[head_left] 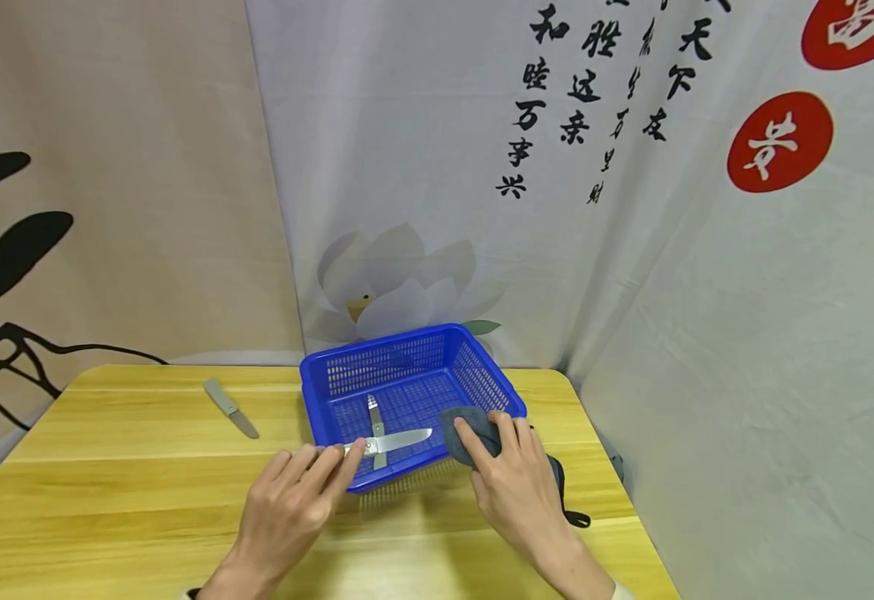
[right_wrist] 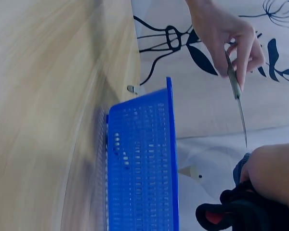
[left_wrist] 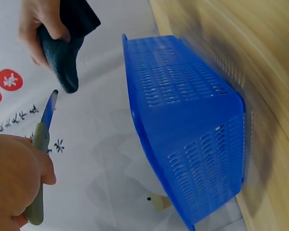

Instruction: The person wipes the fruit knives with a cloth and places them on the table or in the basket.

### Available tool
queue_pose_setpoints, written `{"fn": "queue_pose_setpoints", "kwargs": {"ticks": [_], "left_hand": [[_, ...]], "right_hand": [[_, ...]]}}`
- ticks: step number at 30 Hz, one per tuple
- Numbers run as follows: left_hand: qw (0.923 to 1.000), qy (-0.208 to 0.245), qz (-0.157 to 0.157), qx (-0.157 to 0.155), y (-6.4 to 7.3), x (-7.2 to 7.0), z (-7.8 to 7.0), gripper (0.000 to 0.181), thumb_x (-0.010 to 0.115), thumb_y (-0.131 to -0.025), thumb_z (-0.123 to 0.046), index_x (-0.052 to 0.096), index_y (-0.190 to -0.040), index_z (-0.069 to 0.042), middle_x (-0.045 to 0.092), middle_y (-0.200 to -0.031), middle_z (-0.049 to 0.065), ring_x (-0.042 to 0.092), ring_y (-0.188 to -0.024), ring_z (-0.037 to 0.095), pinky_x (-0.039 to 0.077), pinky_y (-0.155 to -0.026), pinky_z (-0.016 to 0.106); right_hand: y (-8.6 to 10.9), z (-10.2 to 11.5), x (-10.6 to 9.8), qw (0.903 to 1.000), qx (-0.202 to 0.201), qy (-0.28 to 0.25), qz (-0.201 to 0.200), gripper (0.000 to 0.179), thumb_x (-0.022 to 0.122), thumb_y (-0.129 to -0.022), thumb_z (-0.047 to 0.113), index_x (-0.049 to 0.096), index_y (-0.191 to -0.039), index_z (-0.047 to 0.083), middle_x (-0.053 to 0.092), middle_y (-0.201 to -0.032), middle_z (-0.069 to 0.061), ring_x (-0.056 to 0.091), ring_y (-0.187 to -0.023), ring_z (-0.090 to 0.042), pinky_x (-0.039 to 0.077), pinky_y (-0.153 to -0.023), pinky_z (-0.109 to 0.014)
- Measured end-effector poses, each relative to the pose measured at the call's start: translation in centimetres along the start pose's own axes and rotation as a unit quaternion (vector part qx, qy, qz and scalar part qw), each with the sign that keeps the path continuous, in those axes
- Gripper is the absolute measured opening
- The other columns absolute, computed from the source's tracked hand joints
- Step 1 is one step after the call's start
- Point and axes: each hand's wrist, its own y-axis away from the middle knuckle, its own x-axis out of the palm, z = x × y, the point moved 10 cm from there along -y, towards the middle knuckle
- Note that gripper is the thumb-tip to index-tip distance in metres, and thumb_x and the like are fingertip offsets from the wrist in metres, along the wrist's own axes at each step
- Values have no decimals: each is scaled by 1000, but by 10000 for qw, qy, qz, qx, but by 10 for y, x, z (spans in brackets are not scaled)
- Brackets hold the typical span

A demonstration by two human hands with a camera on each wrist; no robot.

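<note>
My left hand (head_left: 294,500) grips a knife (head_left: 399,439) by its pale green handle (left_wrist: 40,139), the bare blade pointing right over the blue basket (head_left: 317,417). Its tip is close to a dark grey cloth (head_left: 462,442), which my right hand (head_left: 515,483) holds bunched between thumb and fingers. In the left wrist view, a small gap shows between the blade tip and the cloth. Inside the basket lies another utensil (head_left: 373,412) with a pale handle, partly hidden under the held knife.
A second knife (head_left: 230,408) with a grey-green handle lies on the wooden table (head_left: 144,500), left of the basket. A black strap (head_left: 577,518) hangs from the cloth near my right wrist. Printed fabric curtains (head_left: 407,125) stand behind the table and along its right side.
</note>
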Motion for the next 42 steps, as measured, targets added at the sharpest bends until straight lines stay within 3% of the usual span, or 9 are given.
{"fn": "queue_pose_setpoints", "kwargs": {"ticks": [7, 15, 24, 42], "left_hand": [[9999, -27, 122, -19, 1, 1, 1, 46, 43, -120, -1, 88, -119, -9, 70, -93, 7, 57, -77, 25, 43, -61, 33], [9998, -109, 164, 84, 2, 3, -3, 46, 43, -121, -4, 89, -116, -10, 69, -93, 6, 57, -78, 24, 42, -62, 32], [9998, -118, -68, 144, -3, 3, -9, 43, 47, -119, -4, 89, -111, -9, 70, -92, 5, 59, -77, 24, 44, -62, 33], [9998, -88, -129, 92, -4, 2, -7, 41, 49, -119, -4, 89, -110, -9, 68, -90, 5, 58, -76, 23, 41, -60, 31]], "right_hand": [[-2, -1, -8, 9997, 113, -205, -122, 68, 89, -86, 12, 73, -150, 24, 68, -133, -22, 58, -106, -34, 56, -90, -46], [-17, 36, -20, 9992, -310, -216, -157, 70, 88, -85, 18, 69, -153, 26, 66, -135, -19, 56, -104, -30, 55, -88, -40], [-27, 75, -14, 9968, -802, -5, -72, 73, 96, -84, 31, 70, -152, 28, 65, -135, -16, 59, -107, -29, 56, -90, -36], [-22, 65, -10, 9972, -739, 59, -78, 70, 92, -85, 26, 70, -152, 28, 66, -135, -16, 58, -105, -30, 54, -87, -37]]}}
